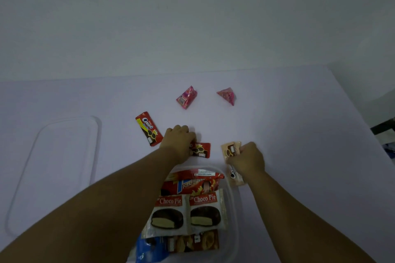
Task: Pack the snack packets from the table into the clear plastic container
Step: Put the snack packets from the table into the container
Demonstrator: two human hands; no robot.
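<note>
The clear plastic container [234, 215] sits near me and holds two Choco Pie packets [186, 213], a red potato snack bag [192, 182] and other packets. My left hand [178, 142] is closed on a red cream-biscuit packet [202, 149] on the table. My right hand [248, 159] grips a beige cream-biscuit packet [229, 149] just beyond the container's far right corner. Another red biscuit packet [149, 128] lies left of my left hand. Two pink triangular packets [186, 97] [227, 95] lie farther back.
The container's clear lid [53, 166] lies flat on the left of the white table [299, 124]. The table's right edge runs diagonally at far right, with dark objects [384, 130] past it. A plain wall stands behind the table.
</note>
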